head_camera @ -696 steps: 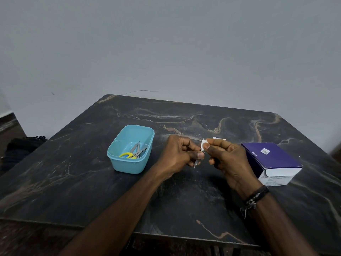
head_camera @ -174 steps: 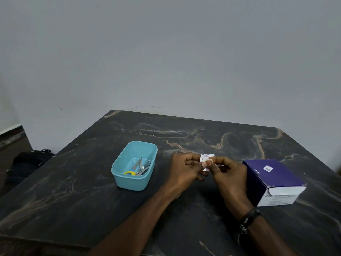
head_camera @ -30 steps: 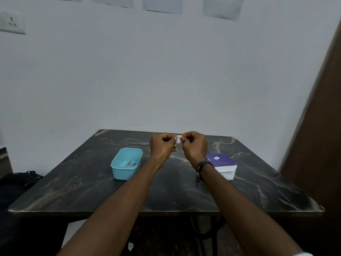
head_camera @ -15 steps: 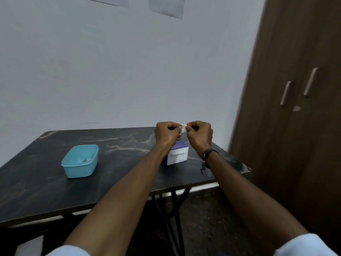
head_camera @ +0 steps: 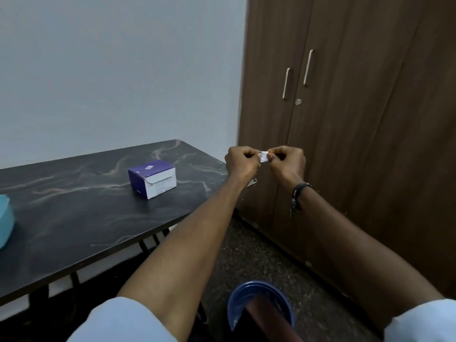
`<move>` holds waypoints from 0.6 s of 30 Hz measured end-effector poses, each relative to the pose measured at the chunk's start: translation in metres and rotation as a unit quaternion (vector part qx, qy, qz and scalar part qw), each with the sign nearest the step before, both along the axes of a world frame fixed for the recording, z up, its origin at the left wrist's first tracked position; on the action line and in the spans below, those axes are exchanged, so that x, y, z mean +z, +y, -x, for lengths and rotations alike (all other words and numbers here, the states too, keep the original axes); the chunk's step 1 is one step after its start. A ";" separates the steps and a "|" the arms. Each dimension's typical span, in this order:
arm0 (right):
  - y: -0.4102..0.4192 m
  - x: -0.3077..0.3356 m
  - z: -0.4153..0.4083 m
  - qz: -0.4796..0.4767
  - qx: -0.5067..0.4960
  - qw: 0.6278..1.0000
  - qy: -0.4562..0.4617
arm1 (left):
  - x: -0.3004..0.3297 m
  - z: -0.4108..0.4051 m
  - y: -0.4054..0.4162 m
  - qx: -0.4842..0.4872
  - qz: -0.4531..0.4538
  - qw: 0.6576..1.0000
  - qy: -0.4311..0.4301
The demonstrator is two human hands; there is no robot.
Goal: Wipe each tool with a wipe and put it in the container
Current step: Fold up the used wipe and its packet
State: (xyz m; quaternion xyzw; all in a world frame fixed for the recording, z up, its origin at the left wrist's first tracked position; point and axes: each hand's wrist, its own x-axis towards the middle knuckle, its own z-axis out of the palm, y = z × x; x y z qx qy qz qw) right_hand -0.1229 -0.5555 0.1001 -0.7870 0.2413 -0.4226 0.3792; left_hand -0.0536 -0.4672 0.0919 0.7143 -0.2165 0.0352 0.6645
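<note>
My left hand (head_camera: 241, 162) and my right hand (head_camera: 287, 162) are raised side by side past the table's right end, in front of a wardrobe. Between their fingertips both pinch a small white wipe packet (head_camera: 264, 156). The light-blue container (head_camera: 5, 220) stands on the dark marble table (head_camera: 86, 218) at the far left edge of the view, mostly cut off, its contents hidden. No tool shows in either hand.
A purple and white box (head_camera: 154, 177) sits on the table near its right end. A brown wardrobe (head_camera: 357, 119) with two handles fills the right side. A blue bin (head_camera: 259, 307) stands on the speckled floor below my arms.
The view has swung further right, away from the table. My hands, still pinching the packet, now hang off the table's right end before the wardrobe. The bin has come into view.
</note>
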 end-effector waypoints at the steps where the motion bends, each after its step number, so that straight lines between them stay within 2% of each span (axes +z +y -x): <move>1: -0.005 -0.003 0.002 -0.001 -0.004 1.000 0.002 | -0.003 0.002 -0.005 -0.005 -0.001 1.000 -0.002; 10: -0.032 -0.060 -0.005 -0.057 -0.012 0.998 0.035 | -0.053 -0.010 -0.039 -0.008 -0.066 0.997 0.024; 18: -0.058 -0.193 -0.017 -0.123 -0.022 0.982 0.138 | -0.186 -0.025 -0.062 -0.040 -0.164 0.982 0.079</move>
